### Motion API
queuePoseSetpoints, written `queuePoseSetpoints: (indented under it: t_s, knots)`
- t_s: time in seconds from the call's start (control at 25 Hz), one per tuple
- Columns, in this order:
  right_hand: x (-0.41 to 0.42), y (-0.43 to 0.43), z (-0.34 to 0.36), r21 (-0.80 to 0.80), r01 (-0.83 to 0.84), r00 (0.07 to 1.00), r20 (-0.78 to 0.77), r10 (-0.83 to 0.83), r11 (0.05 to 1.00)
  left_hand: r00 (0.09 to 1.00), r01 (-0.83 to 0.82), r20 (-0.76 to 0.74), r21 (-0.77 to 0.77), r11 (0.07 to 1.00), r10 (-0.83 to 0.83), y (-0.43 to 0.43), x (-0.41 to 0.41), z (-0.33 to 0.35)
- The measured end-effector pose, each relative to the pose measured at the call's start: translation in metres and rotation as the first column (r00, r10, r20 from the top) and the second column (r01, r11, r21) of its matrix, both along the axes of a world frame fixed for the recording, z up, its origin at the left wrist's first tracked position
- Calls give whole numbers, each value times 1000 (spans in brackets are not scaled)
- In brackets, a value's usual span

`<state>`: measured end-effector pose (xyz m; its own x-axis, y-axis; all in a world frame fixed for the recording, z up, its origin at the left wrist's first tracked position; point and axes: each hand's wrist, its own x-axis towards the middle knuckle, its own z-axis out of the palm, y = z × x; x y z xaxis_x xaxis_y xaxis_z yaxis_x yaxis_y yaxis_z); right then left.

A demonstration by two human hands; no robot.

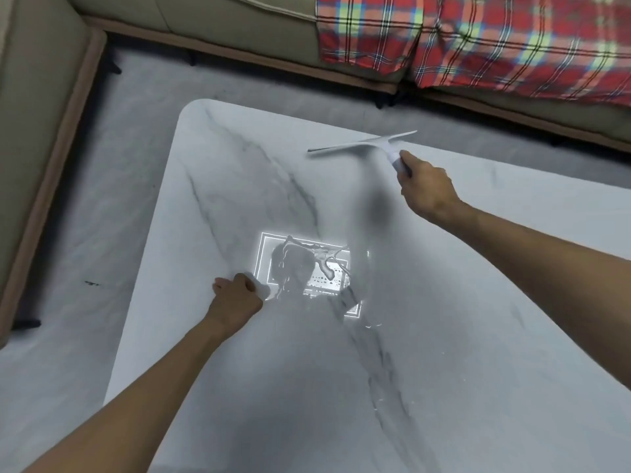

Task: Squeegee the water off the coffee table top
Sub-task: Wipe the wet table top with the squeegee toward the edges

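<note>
A white marble-patterned coffee table [444, 302] fills most of the view. Water [317, 268] lies pooled and beaded near its middle, glinting in the reflection of a ceiling light. My right hand [426, 189] grips the handle of a white squeegee [362, 145], whose blade sits at the table's far side, beyond the water. My left hand [235, 295] is curled round a small white cloth or tissue [256, 283] and rests on the tabletop just left of the wet patch.
A beige sofa [239, 25] wraps the far and left sides, with a red plaid blanket [478, 39] draped over its right part. Grey floor [143, 114] runs between the sofa and the table's left and far edges.
</note>
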<state>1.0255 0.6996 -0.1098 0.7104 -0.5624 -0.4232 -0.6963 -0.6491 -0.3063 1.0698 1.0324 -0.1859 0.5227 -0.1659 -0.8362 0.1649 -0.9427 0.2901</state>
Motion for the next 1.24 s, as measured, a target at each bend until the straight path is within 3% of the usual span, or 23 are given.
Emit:
queuePoseSetpoints:
  t_s: [0.16, 0.32, 0.52, 0.72, 0.92, 1.04, 1.24]
  knots:
    - [-2, 0, -27, -45, 22, 998, -56, -25, 999, 999, 19, 40, 18, 1000, -20, 1, -22, 0]
    - [-87, 29, -20, -63, -34, 997, -70, 29, 997, 997, 38, 69, 23, 999, -39, -1, -27, 6]
    - [-175, 61, 20, 33, -31, 974, -223, 38, 999, 998, 15, 60, 34, 999, -17, 4, -30, 9]
    - [-63, 40, 19, 30, -4, 1000, 4, 4, 1000, 997, 15, 73, 26, 1000, -17, 19, -39, 6]
    - [55, 55, -19, 68, 93, 996, 0, -93, 993, 995, 93, 39, 13, 996, -93, 34, -43, -2]
    - [42, 92, -33, 33, -35, 999, -21, 36, 999, 991, 131, 31, 6, 991, -131, 33, -45, -1]
    - [-48, 123, -28, 53, -334, 942, -18, 335, 941, 984, 169, 52, 21, 985, -169, 33, -48, 4]
